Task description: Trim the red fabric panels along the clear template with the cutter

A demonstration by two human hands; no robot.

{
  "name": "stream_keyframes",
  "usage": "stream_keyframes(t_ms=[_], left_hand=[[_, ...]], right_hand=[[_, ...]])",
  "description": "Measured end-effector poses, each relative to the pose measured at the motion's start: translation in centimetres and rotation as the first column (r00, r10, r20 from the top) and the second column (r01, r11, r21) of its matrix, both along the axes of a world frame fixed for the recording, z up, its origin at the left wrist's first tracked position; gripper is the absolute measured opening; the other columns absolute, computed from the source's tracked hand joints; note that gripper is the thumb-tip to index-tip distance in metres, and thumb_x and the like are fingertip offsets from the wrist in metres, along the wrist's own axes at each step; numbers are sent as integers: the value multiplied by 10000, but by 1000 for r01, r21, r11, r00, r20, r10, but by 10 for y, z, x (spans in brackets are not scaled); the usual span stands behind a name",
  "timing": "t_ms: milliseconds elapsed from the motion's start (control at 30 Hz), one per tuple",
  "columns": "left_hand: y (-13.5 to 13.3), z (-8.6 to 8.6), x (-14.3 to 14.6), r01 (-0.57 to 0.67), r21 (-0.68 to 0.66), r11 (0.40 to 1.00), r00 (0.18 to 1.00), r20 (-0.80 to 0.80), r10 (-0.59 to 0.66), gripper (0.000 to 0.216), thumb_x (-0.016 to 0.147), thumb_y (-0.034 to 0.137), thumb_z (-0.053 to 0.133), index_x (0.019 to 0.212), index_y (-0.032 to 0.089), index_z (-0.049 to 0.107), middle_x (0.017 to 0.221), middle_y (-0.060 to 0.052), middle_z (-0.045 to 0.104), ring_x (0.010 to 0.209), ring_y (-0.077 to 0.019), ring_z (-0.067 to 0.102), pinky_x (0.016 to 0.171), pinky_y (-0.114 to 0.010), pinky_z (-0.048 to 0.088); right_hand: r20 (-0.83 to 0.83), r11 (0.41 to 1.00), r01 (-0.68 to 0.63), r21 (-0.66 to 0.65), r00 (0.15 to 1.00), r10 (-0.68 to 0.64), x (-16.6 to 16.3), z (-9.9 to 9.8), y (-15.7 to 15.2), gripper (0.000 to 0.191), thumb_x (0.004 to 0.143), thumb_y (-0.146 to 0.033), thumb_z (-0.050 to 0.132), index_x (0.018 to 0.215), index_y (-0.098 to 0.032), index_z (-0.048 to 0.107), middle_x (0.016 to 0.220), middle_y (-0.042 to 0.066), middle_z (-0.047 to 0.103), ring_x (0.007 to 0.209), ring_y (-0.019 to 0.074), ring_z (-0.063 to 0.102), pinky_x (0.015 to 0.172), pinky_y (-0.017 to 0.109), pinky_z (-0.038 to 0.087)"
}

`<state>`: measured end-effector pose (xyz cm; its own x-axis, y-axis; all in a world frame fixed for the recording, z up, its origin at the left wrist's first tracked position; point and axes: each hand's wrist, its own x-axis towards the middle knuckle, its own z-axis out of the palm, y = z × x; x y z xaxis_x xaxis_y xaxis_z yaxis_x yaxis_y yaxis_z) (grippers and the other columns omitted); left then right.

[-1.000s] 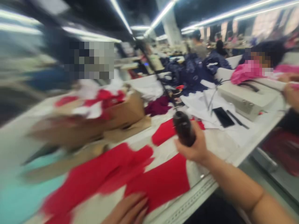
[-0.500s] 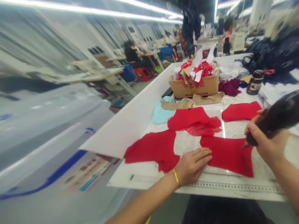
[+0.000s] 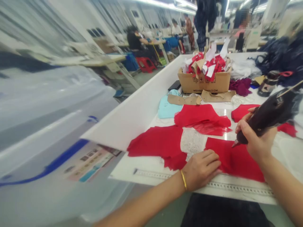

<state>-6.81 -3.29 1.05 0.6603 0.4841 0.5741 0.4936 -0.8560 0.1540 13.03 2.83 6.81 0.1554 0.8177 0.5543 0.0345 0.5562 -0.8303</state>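
Observation:
My right hand (image 3: pixel 257 140) is wrapped round a black handheld tool (image 3: pixel 265 115) with a short pointed metal tip. That tip is at the upper part of a red fabric piece (image 3: pixel 239 160), apparently touching it. My left hand (image 3: pixel 203 168), with a yellow bracelet on its wrist, lies on the left edge of the same piece, fingers resting on the cloth and holding nothing. To its left lies another red piece (image 3: pixel 156 142), and a third red piece (image 3: pixel 203 116) with sheer fabric at its edge is farther back. One more red piece (image 3: pixel 243 111) is partly behind the tool.
A measuring tape (image 3: pixel 161 175) runs along the front edge of the white table (image 3: pixel 125 170). Behind the pieces stands a cardboard box (image 3: pixel 205 85) of scraps, with light blue fabric (image 3: pixel 168 107) nearby. A dark bottle (image 3: pixel 268 83) stands back right. A white side panel (image 3: pixel 132 116) rises left.
The tool in my right hand has moved left across the red piece, from near its right side toward its middle. My left hand stays on its left edge. The view has shifted slightly.

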Motion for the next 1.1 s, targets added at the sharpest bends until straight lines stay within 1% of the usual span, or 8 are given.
stream_keyframes(t_ms=[100, 233, 433, 500, 600, 767, 933, 1100], left_hand=[[1, 2, -5, -17, 42, 999, 999, 30, 16, 204, 1081, 235, 500, 1075, 116, 666, 1009, -109, 750, 960, -213, 719, 861, -342, 652], [9, -2, -17, -51, 13, 999, 999, -14, 51, 207, 1077, 240, 517, 1121, 105, 668, 1090, -125, 763, 1058, -235, 738, 933, -360, 658], [1, -4, -26, -159, -57, 986, 987, -32, 158, 291, 1080, 242, 491, 1285, 96, 638, 1307, -190, 701, 1289, -287, 657, 1062, -446, 606], [-9, -4, -21, -139, -94, 986, 989, -59, 134, 326, 1081, 244, 475, 1329, 87, 616, 1355, -204, 676, 1362, -297, 603, 1100, -456, 579], [-19, -9, -10, -79, -125, 989, 991, -113, 65, 438, 1089, 372, 481, 1370, 53, 585, 1423, -245, 625, 1440, -332, 523, 1144, -491, 536], [-12, -27, 1, -71, -133, 989, 989, -142, 52, 743, 1037, 630, 483, 1470, 26, 485, 1510, -295, 529, 1500, -390, 429, 1177, -558, 475], [-6, -30, 5, -6, -191, 982, 988, -150, -23, 806, 1028, 687, 431, 1513, 44, 435, 1532, -300, 495, 1525, -401, 378, 1189, -602, 440], [-4, -29, 8, -17, -192, 981, 990, -140, -10, 823, 1021, 698, 416, 1495, 26, 457, 1518, -304, 504, 1499, -403, 412, 1190, -574, 441]], right_hand=[[-20, 1000, -14, -1, 1000, 14, -2, -2, 2, 161, 889, -259, 710, 808, -227, 574, 641, -27, 587, 499, 135, 569, 470, 277, 513], [-74, 1000, 3, 5, 997, -2, -8, -1, 6, 122, 861, -263, 735, 886, -221, 623, 633, -24, 602, 515, 152, 585, 486, 294, 515], [-135, 997, -35, 68, 990, 44, -23, 0, 10, 258, 854, -200, 720, 1050, -243, 558, 643, -57, 605, 512, 150, 583, 542, 316, 521], [-117, 997, -28, 70, 992, 36, -29, -3, 13, 263, 863, -216, 710, 1060, -251, 539, 659, -61, 598, 519, 149, 588, 586, 337, 550], [-61, 998, 10, 70, 998, -6, -36, -8, 19, 242, 877, -275, 699, 1058, -254, 541, 699, -39, 600, 613, 179, 643, 685, 383, 595], [-17, 995, 38, 89, 999, -37, -49, -12, 28, 242, 876, -316, 700, 1054, -252, 548, 756, -3, 610, 735, 212, 684, 715, 379, 592], [-65, 997, 32, 73, 997, -27, -60, -12, 31, 249, 859, -309, 703, 1022, -244, 526, 708, -17, 594, 665, 193, 642, 692, 373, 573], [-29, 998, 13, 69, 1000, -11, -68, -16, 33, 207, 876, -352, 681, 939, -245, 514, 715, -26, 563, 662, 166, 618, 681, 338, 561]])
